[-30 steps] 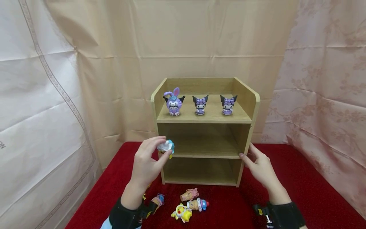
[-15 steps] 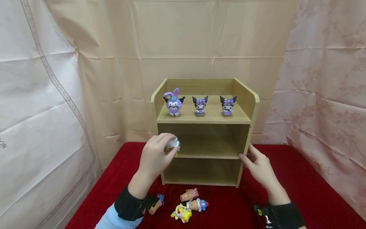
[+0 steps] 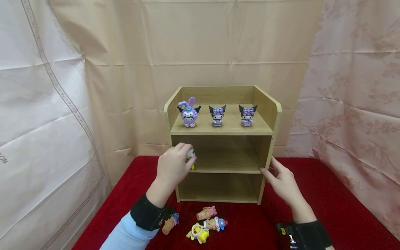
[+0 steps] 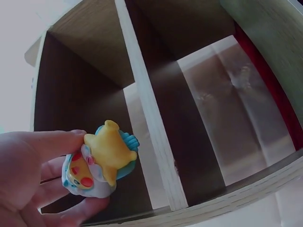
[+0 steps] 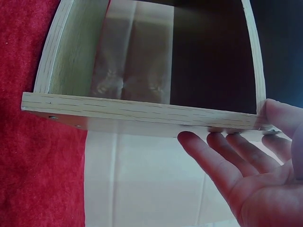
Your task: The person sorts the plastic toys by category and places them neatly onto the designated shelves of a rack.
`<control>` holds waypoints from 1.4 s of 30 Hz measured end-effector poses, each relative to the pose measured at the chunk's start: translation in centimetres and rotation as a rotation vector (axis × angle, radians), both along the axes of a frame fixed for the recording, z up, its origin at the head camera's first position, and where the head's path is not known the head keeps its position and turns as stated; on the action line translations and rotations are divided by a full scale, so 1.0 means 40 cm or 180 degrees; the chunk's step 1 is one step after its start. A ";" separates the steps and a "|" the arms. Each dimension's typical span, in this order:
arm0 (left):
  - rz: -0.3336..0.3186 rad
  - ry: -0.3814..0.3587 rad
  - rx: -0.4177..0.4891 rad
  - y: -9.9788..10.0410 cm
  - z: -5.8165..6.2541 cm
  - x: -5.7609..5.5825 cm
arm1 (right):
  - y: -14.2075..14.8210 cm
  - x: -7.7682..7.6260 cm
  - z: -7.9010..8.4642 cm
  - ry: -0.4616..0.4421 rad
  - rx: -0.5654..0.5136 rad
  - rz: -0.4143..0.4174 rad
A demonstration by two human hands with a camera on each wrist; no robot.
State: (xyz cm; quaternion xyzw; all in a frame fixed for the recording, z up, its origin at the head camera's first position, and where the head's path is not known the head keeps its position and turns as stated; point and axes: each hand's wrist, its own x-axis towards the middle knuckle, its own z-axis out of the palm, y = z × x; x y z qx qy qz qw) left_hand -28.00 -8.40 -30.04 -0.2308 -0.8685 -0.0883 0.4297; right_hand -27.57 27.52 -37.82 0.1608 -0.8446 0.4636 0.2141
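Observation:
My left hand (image 3: 171, 166) pinches a small figurine (image 4: 106, 153) between thumb and fingers. The figurine is yellow with red cheeks and a white and light-blue hood. It hangs at the left front of the middle compartment of a wooden shelf unit (image 3: 222, 133), close over the board. In the left wrist view its yellow underside faces the camera. At the unit's right side panel, my right hand (image 3: 282, 182) grips the edge. Its thumb lies at the front beside the middle board, and its fingers (image 5: 208, 158) touch the panel's outer face.
Three purple figurines, a rabbit-eared one (image 3: 189, 117), a middle one (image 3: 217, 116) and a right one (image 3: 247, 116), stand on top. On the red cloth (image 3: 243, 225) lie a yellow figurine (image 3: 199, 233), a blue-and-white one (image 3: 215, 224), a pink one (image 3: 206, 213) and another (image 3: 169, 224) beside my left wrist.
My left hand has carried the figurine rightward, from in front of the left panel to the middle compartment, and turned it more upright. The right hand has kept its place on the unit.

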 end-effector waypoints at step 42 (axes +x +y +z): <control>0.0575 -0.0503 -0.1256 0.031 0.037 -0.033 | 0.001 -0.004 -0.008 0.0034 0.0057 -0.0017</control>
